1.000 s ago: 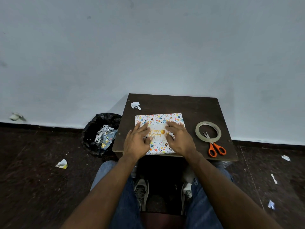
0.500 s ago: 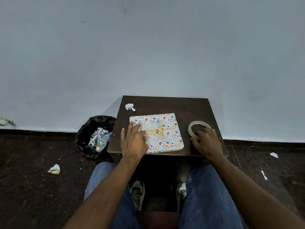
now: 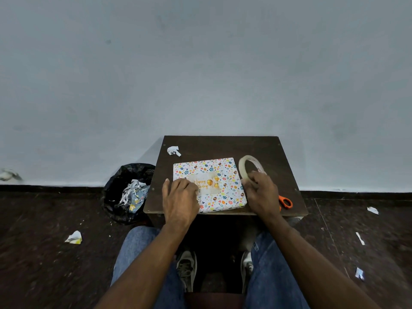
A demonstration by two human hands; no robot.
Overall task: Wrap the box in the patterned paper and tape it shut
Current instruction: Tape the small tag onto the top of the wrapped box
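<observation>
The box [image 3: 220, 175], covered in white paper with coloured balloons and a "Happy Birthday" label, lies flat on the small dark table [image 3: 223, 146]. My left hand [image 3: 179, 198] rests on the box's near-left part, fingers bent down onto the paper. My right hand [image 3: 260, 192] grips the clear tape roll [image 3: 245, 166], which is lifted and tilted on edge just right of the box.
Orange-handled scissors [image 3: 285, 201] lie at the table's near right, partly behind my right hand. A paper scrap [image 3: 174, 150] sits at the far left corner. A black bin [image 3: 127, 192] with paper cuttings stands left of the table. Scraps litter the floor.
My right hand left the box, reached right to the tape roll, took hold of it and raised it on edge beside the box. My left hand stayed on the box.
</observation>
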